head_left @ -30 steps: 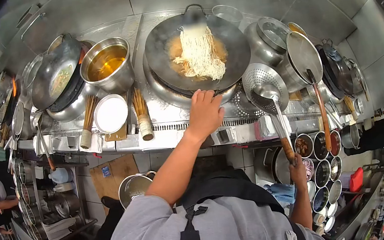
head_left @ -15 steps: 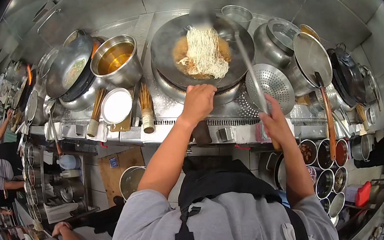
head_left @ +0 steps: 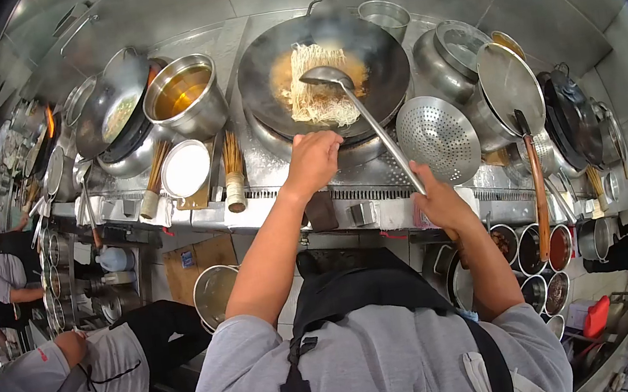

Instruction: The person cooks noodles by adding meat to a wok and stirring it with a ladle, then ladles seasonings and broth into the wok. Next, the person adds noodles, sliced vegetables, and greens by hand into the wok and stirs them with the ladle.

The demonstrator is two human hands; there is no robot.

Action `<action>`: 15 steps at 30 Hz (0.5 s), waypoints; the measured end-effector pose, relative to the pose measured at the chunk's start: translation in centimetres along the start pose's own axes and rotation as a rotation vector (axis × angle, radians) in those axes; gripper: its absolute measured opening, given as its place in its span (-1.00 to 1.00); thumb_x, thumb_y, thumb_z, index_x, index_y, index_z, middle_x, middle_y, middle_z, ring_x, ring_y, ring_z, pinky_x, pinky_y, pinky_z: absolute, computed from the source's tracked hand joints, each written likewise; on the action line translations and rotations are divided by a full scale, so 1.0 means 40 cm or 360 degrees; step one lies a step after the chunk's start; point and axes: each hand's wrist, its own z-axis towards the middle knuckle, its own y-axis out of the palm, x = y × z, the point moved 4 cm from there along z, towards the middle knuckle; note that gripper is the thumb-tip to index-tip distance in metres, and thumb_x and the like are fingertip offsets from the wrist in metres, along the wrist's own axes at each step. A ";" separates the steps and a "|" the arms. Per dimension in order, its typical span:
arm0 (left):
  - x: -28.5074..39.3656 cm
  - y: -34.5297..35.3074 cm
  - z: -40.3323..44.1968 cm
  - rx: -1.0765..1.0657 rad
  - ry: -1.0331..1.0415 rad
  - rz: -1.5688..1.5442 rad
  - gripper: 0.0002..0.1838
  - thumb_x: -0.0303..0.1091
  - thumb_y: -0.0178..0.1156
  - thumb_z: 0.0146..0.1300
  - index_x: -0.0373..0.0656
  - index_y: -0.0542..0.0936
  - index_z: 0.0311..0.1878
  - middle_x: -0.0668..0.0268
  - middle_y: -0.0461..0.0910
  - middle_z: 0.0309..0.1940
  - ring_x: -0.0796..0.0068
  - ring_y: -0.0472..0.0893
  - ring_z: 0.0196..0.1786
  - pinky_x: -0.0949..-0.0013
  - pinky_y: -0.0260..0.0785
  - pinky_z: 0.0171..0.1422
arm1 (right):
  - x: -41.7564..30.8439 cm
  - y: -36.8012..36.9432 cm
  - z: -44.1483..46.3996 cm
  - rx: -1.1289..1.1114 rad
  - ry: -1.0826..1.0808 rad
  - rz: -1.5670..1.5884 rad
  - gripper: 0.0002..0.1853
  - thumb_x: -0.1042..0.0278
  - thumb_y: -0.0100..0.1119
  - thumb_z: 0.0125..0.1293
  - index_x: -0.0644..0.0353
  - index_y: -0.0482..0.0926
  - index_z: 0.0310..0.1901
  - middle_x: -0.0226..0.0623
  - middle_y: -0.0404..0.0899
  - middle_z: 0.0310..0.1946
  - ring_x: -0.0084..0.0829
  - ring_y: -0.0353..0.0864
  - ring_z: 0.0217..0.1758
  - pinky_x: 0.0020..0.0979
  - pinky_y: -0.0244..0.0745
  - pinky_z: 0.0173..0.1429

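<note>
My right hand (head_left: pixel 439 199) is closed around the handle of a long steel ladle (head_left: pixel 378 130). The ladle's bowl lies over the pale noodles (head_left: pixel 303 102), tilted and hiding part of them. These noodles rest in brown liquid at the centre of a large dark wok (head_left: pixel 258 84). At the wok's near edge, my left hand (head_left: pixel 315 162) has its fingers curled over the rim or a handle there; the exact grip is partly hidden. A perforated steel skimmer (head_left: pixel 437 140) sits just right of the wok, close to the ladle shaft.
Left of the wok stand a steel pot of amber liquid (head_left: pixel 193 121), a bowl of white contents (head_left: pixel 186 169) and bamboo brushes (head_left: pixel 234 179). A second wok (head_left: pixel 92 126) is farther left. On the right, a strainer (head_left: pixel 509 83) lies over a pot. A co-worker (head_left: pixel 92 376) stands at lower left.
The ladle's bowl has swung leftward from the wok's right side onto the noodles. My right hand has shifted slightly left. My left hand stays at the wok's near edge.
</note>
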 end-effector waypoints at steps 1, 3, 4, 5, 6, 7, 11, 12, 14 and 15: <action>-0.001 0.001 -0.001 -0.0011 -0.0012 0.0002 -0.92 -0.47 0.23 0.25 -0.10 0.66 -0.21 0.28 0.69 -0.29 0.20 0.62 -0.15 0.18 0.23 0.05 | 0.006 0.000 -0.011 0.0010 -0.0009 -0.0050 -0.33 0.32 0.11 0.39 -0.04 0.10 0.48 0.31 0.64 -0.15 0.36 0.60 0.02 0.10 0.43 0.12; -0.001 0.001 0.000 0.0004 0.0016 0.0011 -0.92 -0.46 0.23 0.25 -0.10 0.66 -0.21 0.28 0.69 -0.29 0.20 0.62 -0.15 0.18 0.23 0.05 | 0.020 0.000 -0.038 0.0031 -0.0027 -0.0157 -0.33 0.34 0.11 0.39 -0.04 0.11 0.49 0.33 0.62 -0.15 0.37 0.58 0.00 0.10 0.44 0.08; -0.001 0.000 -0.001 0.0016 0.0026 0.0014 -0.92 -0.45 0.24 0.25 -0.10 0.66 -0.21 0.28 0.69 -0.29 0.20 0.62 -0.15 0.18 0.23 0.05 | 0.005 -0.010 -0.057 0.0034 -0.0029 -0.0191 -0.33 0.33 0.12 0.39 -0.05 0.11 0.49 0.32 0.62 -0.15 0.36 0.59 0.00 0.10 0.44 0.07; -0.001 0.000 -0.001 0.0010 0.0028 0.0002 -0.93 -0.45 0.24 0.25 -0.10 0.66 -0.21 0.28 0.69 -0.30 0.19 0.62 -0.15 0.18 0.23 0.04 | -0.024 -0.032 -0.082 0.0038 -0.0036 -0.0230 -0.33 0.32 0.13 0.39 -0.05 0.11 0.49 0.30 0.63 -0.15 0.36 0.59 -0.01 0.10 0.44 0.06; -0.002 -0.002 -0.001 0.0002 0.0032 -0.0007 -0.93 -0.45 0.24 0.25 -0.09 0.66 -0.22 0.29 0.69 -0.30 0.19 0.62 -0.15 0.18 0.23 0.04 | -0.051 -0.050 -0.098 0.0041 -0.0043 -0.0266 -0.32 0.32 0.14 0.39 -0.05 0.11 0.49 0.28 0.63 -0.15 0.35 0.60 -0.02 0.10 0.44 0.05; -0.004 -0.003 -0.001 -0.0014 0.0038 -0.0016 -0.93 -0.45 0.24 0.24 -0.09 0.66 -0.22 0.29 0.68 -0.31 0.19 0.62 -0.15 0.18 0.23 0.03 | -0.072 -0.056 -0.103 0.0053 -0.0053 -0.0314 -0.32 0.32 0.14 0.39 -0.05 0.11 0.49 0.27 0.64 -0.16 0.34 0.60 -0.03 0.11 0.45 0.05; -0.006 -0.001 -0.004 -0.0002 0.0090 0.0004 -0.93 -0.44 0.25 0.25 -0.09 0.65 -0.21 0.29 0.68 -0.30 0.19 0.62 -0.16 0.18 0.23 0.02 | -0.128 -0.042 -0.031 0.0112 -0.0136 -0.0507 -0.32 0.35 0.12 0.39 -0.07 0.11 0.49 0.21 0.65 -0.17 0.30 0.62 -0.06 0.16 0.45 0.03; -0.008 -0.001 -0.005 -0.0002 0.0105 0.0003 -0.93 -0.44 0.25 0.25 -0.09 0.64 -0.21 0.29 0.68 -0.30 0.19 0.61 -0.16 0.18 0.22 0.02 | -0.133 -0.028 0.007 0.0131 -0.0168 -0.0555 -0.32 0.36 0.11 0.39 -0.07 0.11 0.49 0.20 0.65 -0.18 0.30 0.62 -0.07 0.18 0.46 0.03; -0.013 -0.001 -0.006 0.0008 0.0128 -0.0001 -0.92 -0.43 0.25 0.25 -0.09 0.64 -0.20 0.30 0.68 -0.29 0.19 0.61 -0.16 0.18 0.22 0.02 | -0.141 -0.003 0.080 0.0132 -0.0169 -0.0662 -0.36 0.34 0.03 0.40 -0.05 0.14 0.49 0.19 0.67 -0.19 0.25 0.65 -0.10 0.15 0.48 0.04; -0.015 -0.001 -0.009 0.0016 0.0132 -0.0005 -0.92 -0.43 0.25 0.25 -0.09 0.64 -0.20 0.30 0.68 -0.29 0.20 0.61 -0.16 0.17 0.22 0.02 | -0.143 0.010 0.101 0.0133 -0.0167 -0.0717 -0.38 0.33 -0.01 0.40 -0.03 0.15 0.49 0.19 0.68 -0.20 0.23 0.67 -0.11 0.14 0.49 0.04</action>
